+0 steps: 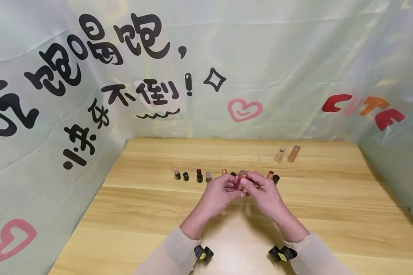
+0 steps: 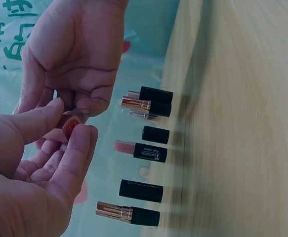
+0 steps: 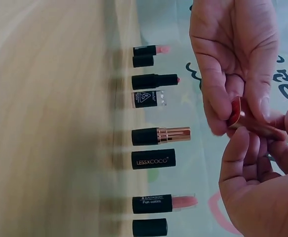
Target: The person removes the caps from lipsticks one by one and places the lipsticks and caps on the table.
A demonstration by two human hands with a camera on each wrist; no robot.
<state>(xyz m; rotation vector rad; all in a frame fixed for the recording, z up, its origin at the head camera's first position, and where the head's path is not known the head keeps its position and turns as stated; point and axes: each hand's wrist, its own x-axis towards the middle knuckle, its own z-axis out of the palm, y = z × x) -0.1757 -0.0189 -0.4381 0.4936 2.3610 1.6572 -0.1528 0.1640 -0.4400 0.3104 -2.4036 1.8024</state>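
Observation:
Between both hands, above the table's middle, is a rose-gold lipstick tube [image 1: 242, 176]. My left hand [image 1: 219, 193] pinches it from the left with thumb and fingertips; my right hand [image 1: 265, 191] grips it from the right. In the right wrist view the tube [image 3: 257, 127] shows a red end face. Behind the hands stands a row of lipsticks and caps: a pink lipstick [image 1: 177, 173], a black cap [image 1: 186, 176] and a dark red lipstick [image 1: 199, 176] on the left, a gold-and-red lipstick [image 1: 270, 174] on the right. The hands hide part of the row.
At the back right of the wooden table [image 1: 141, 217] stand a clear-topped piece [image 1: 280, 154] and another rose-gold tube [image 1: 294, 154]. A cloth backdrop [image 1: 282, 57] with writing and hearts rises behind the table and along its sides.

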